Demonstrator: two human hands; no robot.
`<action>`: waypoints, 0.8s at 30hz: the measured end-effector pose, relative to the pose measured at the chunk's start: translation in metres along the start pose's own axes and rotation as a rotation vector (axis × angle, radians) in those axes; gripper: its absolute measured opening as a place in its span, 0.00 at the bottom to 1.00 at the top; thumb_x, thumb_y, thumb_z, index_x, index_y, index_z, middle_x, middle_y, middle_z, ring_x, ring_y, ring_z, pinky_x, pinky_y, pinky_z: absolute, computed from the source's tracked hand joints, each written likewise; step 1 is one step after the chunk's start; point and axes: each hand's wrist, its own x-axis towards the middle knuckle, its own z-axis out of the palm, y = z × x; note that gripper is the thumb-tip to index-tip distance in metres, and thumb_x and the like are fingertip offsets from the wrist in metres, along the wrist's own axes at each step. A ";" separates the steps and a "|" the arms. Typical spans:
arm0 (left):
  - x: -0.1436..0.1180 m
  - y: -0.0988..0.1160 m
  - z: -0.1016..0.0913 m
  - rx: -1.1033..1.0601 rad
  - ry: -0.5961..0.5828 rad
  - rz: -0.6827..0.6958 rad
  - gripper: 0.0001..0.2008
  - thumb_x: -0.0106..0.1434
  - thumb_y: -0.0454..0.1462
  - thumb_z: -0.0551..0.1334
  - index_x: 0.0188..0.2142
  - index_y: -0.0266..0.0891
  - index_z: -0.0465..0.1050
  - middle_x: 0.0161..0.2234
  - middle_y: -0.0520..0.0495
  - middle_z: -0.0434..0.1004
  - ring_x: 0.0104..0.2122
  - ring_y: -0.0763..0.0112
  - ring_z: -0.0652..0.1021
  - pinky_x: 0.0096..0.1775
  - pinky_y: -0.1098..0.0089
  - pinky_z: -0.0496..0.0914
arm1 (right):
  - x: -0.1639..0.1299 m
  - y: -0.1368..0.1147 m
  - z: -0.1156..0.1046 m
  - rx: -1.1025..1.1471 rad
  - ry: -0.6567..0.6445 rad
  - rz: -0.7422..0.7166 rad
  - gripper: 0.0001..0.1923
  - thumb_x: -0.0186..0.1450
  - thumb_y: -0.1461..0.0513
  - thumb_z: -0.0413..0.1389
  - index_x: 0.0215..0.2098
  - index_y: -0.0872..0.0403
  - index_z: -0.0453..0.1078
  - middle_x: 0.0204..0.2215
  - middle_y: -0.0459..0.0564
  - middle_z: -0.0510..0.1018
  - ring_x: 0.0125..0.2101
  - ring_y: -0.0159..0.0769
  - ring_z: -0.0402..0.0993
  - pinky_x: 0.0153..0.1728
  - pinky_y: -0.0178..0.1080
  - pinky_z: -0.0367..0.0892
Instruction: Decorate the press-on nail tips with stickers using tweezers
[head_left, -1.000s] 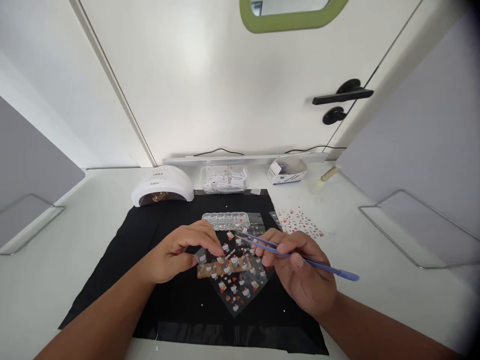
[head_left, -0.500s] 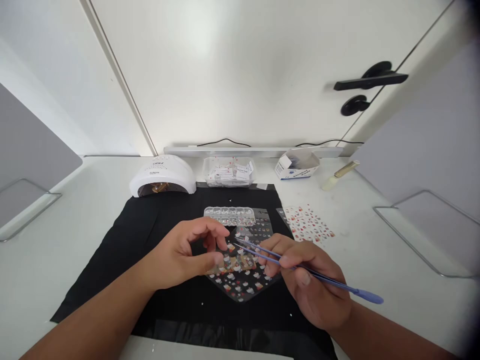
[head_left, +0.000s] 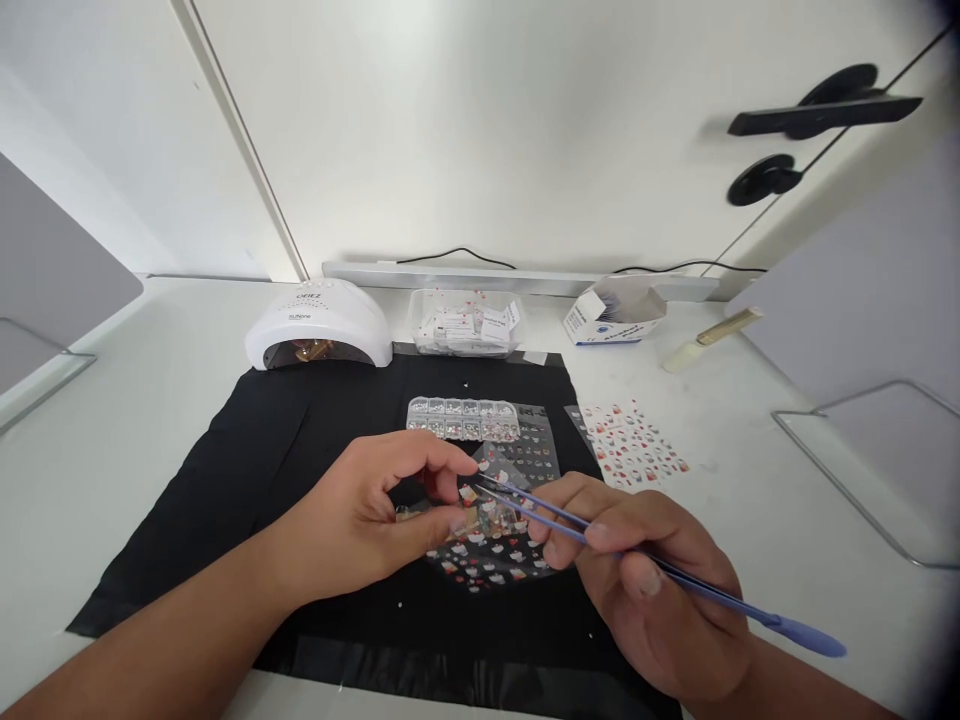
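The right hand [head_left: 660,600] pinches a pair of thin lilac tweezers [head_left: 645,565], its grip clamped on their shaft — the tips reach over a clear sticker sheet printed with small red-and-white designs [head_left: 487,555] on the black cloth mat [head_left: 262,450]. The left hand [head_left: 360,520] pinches thumb and forefinger on a small strip at the sheet's edge, just beside the tweezer tips. Behind lie a clear compartmented rhinestone box [head_left: 461,418] and a white domed nail lamp [head_left: 319,325] on the white table [head_left: 112,420].
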 end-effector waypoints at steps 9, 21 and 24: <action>0.001 0.005 -0.001 0.060 0.037 -0.057 0.08 0.60 0.34 0.67 0.40 0.40 0.79 0.31 0.51 0.75 0.30 0.73 0.76 0.32 0.75 0.74 | -0.002 -0.001 -0.003 0.034 -0.048 0.049 0.08 0.68 0.57 0.56 0.41 0.46 0.77 0.24 0.49 0.78 0.30 0.42 0.74 0.31 0.47 0.70; 0.001 0.006 0.001 -0.007 -0.029 -0.107 0.07 0.60 0.33 0.67 0.40 0.42 0.78 0.31 0.53 0.76 0.29 0.75 0.75 0.31 0.77 0.72 | -0.002 -0.003 -0.001 0.092 0.002 0.152 0.11 0.69 0.55 0.54 0.38 0.45 0.78 0.21 0.49 0.78 0.28 0.43 0.74 0.30 0.47 0.72; 0.000 0.009 0.001 0.036 -0.049 -0.137 0.07 0.61 0.33 0.67 0.39 0.42 0.79 0.31 0.53 0.76 0.30 0.76 0.76 0.31 0.78 0.72 | -0.001 -0.005 -0.003 0.088 -0.026 0.138 0.11 0.69 0.55 0.53 0.39 0.46 0.79 0.21 0.50 0.78 0.27 0.43 0.75 0.29 0.47 0.74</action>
